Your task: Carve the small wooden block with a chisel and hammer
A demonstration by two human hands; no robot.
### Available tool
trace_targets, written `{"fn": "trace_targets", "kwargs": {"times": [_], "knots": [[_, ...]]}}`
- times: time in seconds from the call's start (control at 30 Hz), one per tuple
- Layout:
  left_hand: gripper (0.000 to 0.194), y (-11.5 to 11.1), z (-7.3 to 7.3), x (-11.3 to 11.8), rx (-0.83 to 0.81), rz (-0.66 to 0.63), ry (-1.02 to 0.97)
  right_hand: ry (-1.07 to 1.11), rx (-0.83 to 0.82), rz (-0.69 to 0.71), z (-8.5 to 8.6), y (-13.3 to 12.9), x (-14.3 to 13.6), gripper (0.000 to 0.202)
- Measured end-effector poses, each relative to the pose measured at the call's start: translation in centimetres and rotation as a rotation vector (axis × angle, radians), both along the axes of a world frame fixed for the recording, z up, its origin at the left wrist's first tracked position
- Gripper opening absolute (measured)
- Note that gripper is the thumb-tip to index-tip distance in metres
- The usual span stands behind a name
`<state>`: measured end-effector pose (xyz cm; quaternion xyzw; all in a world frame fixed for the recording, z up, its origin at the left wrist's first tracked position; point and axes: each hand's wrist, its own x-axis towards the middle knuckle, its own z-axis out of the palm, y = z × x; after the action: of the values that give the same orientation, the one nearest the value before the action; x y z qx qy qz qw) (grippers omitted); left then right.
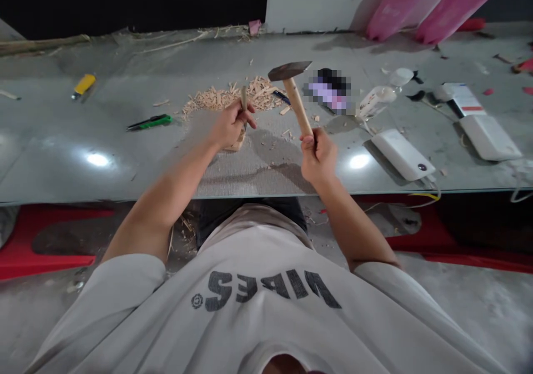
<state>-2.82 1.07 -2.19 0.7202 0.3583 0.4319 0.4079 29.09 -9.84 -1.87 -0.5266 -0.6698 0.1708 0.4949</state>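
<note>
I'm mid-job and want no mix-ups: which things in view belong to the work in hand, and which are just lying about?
In the work, it seems:
hammer, in the right hand
upright tool, in the left hand
wood piece below that hand
wood chips

Seemingly just lying about:
yellow item
green-handled tool
clear bottle
white device

TXT: "VIBES" print [272, 289], dk caps, upside-down in view, on wearer's lt T-shirt [258, 335] | sm. rnd emblem [197, 302] after S, detail unclear | white device [402, 154]: rnd dk display [422, 167], illegible
</note>
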Motion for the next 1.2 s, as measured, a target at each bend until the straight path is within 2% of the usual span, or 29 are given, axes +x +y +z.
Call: {"fn": "trace_targets", "kwargs": {"times": [0.2, 0.3, 0.47, 0.6, 0.73, 0.8, 0.93, 1.03, 1.13, 1.2], "knots": [[0.038, -1.0, 0.5, 0.5, 0.006, 0.083, -0.007, 0.001, -0.019, 0.01, -0.1, 0.1, -0.1, 0.077], [0.048, -0.6, 0.0, 0.6, 0.005, 0.086, -0.005, -0.012, -0.039, 0.016, -0.1, 0.2, 0.0, 0.077], [0.043, 0.4, -1.0, 0.6, -0.021, 0.089, -0.113, -0.005, -0.05, 0.012, -0.2, 0.4, 0.1, 0.079], [0.05, 0.7, -1.4, 0.7, -0.029, 0.076, -0.123, 0.01, -0.048, 0.021, -0.5, 0.4, 0.3, 0.075], [0.064, 0.5, -0.9, 0.8, -0.023, 0.075, -0.06, -0.031, -0.058, 0.047, -0.2, 0.5, 0.4, 0.072], [0.063, 0.1, -0.2, 0.9, -0.045, 0.083, -0.041, -0.055, -0.077, 0.085, 0.3, 0.9, 0.5, 0.074], [0.042, -0.7, 1.0, 1.1, -0.123, 0.089, -0.053, -0.042, -0.053, 0.139, 2.1, 2.3, 0.7, 0.081], [0.035, -0.9, 1.1, 1.3, -0.179, 0.123, -0.069, -0.061, -0.038, 0.14, 4.4, 3.3, 1.1, 0.075], [0.034, -0.6, 0.6, 1.3, -0.214, 0.164, -0.089, -0.294, -0.171, 0.204, 7.7, 3.8, 1.9, 0.058], [0.032, -0.3, 0.3, 1.4, -0.221, 0.166, -0.103, -0.424, -0.23, 0.244, 10.0, 3.6, 2.1, 0.054]]}}
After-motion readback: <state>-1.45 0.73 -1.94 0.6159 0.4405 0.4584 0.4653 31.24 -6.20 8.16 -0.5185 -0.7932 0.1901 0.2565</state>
